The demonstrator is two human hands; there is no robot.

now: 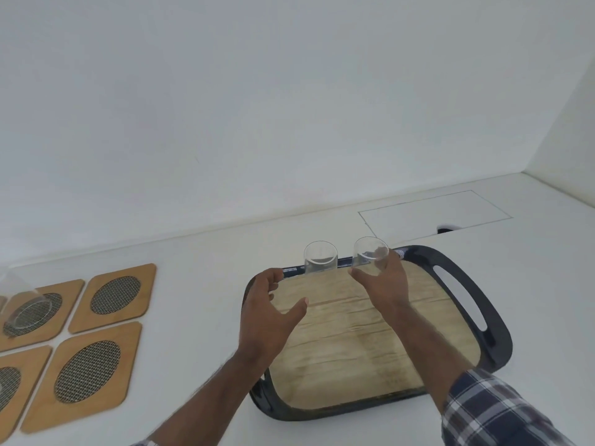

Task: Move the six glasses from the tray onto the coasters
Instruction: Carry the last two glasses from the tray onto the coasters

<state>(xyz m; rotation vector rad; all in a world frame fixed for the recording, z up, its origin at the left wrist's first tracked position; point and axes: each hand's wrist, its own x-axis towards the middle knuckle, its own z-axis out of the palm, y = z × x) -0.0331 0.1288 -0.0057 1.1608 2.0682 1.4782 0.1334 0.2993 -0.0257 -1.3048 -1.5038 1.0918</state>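
1. Two clear, empty glasses stand upright at the far edge of the tray (463,304), long axes vertical, open mouths up.
2. The left glass (320,262) stands free; the right glass (370,257) is just beside it, the two apart.
3. The right hand (384,284) reaches over the tray, its fingers (383,252) curled around the right glass, thumb on the near side.
4. The left hand (270,313) hovers over the tray's near-left part, fingers spread and holding nothing, short of the left glass.
5. A third glass (27,304), also clear, stands on a wooden coaster (69,292) at the far left of the table (199,284); it looks tilted by the wide lens.
6. The other coasters in view (112,297) (85,371) have dark mesh ovals and are bare.
7. The tray has a dark rim with slot handles and a wood-grain floor.
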